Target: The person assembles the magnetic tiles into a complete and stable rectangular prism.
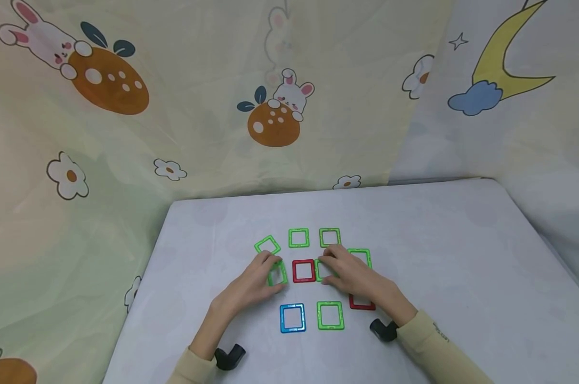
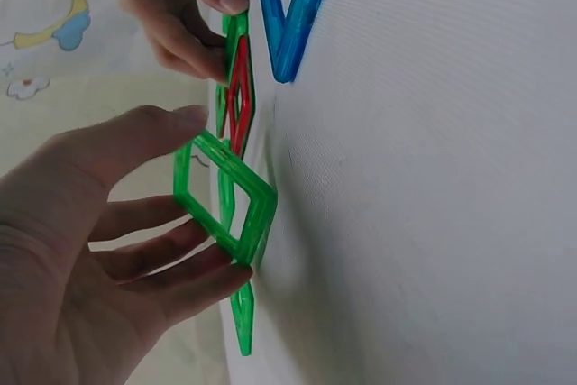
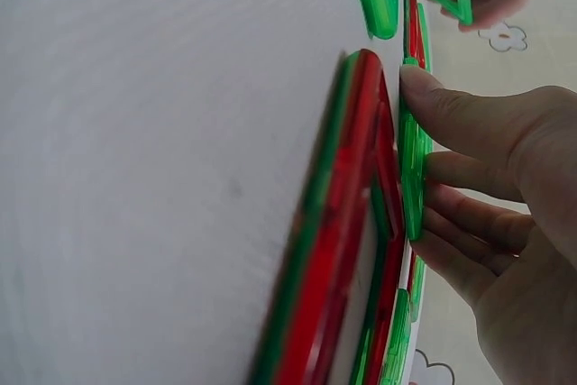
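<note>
So the left hand [image 1: 258, 278] has a pinch on one green tile [image 2: 258, 227], thumb on one side and fingers on the other, and that tile is tilted up off the worktop [image 1: 438, 256], just left of the red tile [image 1: 303, 262]. There's a small gap between the two. The right hand [image 1: 352, 272] grips another green tile [image 3: 413, 178] the same way, on the other side of the red one, and from the head view their edges look like they touch.

My take on doing this bit well: let the right hand act as the anchor. Light pressure down, no sideways shove, or the red one probably skids. With the left, lower the tile flat first, then twist it a touch so its edge runs parallel to the red's, since it's a bit crooked right now. Slide it in slow. If these are magnetic (they look it, can't confirm), they could jump together off-square, so hold the pinch until the edges meet.

Also watch your elbow room. The blue tile [image 1: 293, 330] and a green one sit in the near row, and the lower-right red piece [image 1: 363, 307] is partly hidden by the right arm. Easy one to knock, imo. I'd lift that wrist slightly rather than drag it across.
</note>
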Tool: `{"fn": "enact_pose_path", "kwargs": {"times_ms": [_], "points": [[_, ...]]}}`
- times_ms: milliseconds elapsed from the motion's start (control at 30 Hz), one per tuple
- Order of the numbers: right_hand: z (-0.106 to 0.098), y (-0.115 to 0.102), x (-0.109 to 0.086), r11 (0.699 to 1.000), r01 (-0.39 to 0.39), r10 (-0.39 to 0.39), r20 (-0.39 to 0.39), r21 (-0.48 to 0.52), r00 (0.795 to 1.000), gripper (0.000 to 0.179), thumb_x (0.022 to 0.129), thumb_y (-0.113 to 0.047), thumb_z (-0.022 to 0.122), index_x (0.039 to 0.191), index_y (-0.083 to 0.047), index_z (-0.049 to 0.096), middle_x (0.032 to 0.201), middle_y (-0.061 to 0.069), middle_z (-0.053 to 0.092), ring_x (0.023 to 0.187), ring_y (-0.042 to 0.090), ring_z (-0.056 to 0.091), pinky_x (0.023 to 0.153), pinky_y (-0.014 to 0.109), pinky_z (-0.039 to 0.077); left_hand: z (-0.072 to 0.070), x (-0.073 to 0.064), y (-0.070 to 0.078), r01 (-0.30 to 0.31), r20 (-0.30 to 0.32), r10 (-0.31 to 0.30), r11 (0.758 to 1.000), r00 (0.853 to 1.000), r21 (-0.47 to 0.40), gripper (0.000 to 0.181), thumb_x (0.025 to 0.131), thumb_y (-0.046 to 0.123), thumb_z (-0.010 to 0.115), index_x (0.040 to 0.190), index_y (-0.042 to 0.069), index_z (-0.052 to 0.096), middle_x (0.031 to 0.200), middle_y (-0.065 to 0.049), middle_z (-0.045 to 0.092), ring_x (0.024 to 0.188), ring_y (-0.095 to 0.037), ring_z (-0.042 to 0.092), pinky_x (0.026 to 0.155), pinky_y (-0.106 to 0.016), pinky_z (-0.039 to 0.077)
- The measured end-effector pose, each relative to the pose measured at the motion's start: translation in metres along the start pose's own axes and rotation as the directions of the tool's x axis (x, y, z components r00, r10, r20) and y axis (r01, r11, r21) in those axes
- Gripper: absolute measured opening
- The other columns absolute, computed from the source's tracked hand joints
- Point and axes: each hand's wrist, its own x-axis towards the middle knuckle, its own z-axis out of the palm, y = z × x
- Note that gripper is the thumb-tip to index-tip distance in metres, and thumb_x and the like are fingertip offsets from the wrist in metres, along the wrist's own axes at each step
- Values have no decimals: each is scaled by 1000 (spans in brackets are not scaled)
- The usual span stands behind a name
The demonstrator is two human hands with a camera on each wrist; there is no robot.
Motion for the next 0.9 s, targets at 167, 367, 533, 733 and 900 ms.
{"fn": "enact_pose_path", "kwargs": {"times_ms": [167,367,533,733,900], "points": [[0,0,0,1000,-7,7,5,4,1000,57,84,-26,87,132,-2,68,125,8,60,116,24,54,98,39,57,1,4,2,-10,15,11,998,1000,-61,61,86,29,83,137,7,58,127,-3,57,109,-16,53,95,-35,57],[0,0,0,1000,-3,3,-1,3,1000,58,83,-27,87,132,-2,68,126,9,60,116,24,54,98,38,57,3,8,1,-21,3,22,992,1000,-127,61,85,22,81,136,6,54,129,-3,55,113,-16,57,100,-37,57],[0,0,0,1000,-5,5,-1,-5,1000,58,83,-28,87,132,-2,68,126,9,60,116,23,54,98,38,57,6,12,-1,-50,-12,49,984,999,-171,61,84,21,80,135,5,51,130,-4,55,118,-18,59,104,-38,56],[0,1,0,1000,5,-5,-2,0,1000,58,83,-28,87,131,-2,68,126,9,60,115,23,54,98,38,57,9,16,-4,-62,-21,58,968,998,-242,62,83,17,81,135,4,50,129,-4,55,122,-20,59,105,-38,55],[0,1,1,1000,4,-4,0,-2,1000,58,83,-27,88,132,-2,68,126,9,60,115,23,54,98,37,57,11,17,-6,-59,-25,53,947,998,-316,64,82,13,82,136,3,49,130,-6,56,125,-23,60,106,-39,54]]}}
